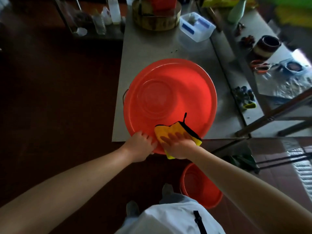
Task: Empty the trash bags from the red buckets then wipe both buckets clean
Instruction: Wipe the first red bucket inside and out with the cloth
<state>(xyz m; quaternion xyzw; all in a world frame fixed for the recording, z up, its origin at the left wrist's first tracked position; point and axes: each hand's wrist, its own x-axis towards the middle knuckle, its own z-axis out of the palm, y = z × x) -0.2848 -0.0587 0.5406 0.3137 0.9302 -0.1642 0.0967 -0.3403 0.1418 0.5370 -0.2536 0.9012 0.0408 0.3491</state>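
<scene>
The left hand (141,146) curls its fingers over the near rim of the big red bucket (168,92), which stands open and bagless on the near end of the steel table (143,48). Just beside it, the right hand (177,144) lies spread and flat, pressing a yellow cloth (170,131) with a black edge against the bucket's inner wall. The second red bucket (200,186) sits on the floor below, by the person's feet.

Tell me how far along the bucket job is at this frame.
Done: neither red bucket shows a trash bag. In hand: the right hand presses a yellow cloth on the near inner wall of the bucket on the table while the left hand grips its rim. Left: the bucket on the floor; whether it's wiped can't be told.
</scene>
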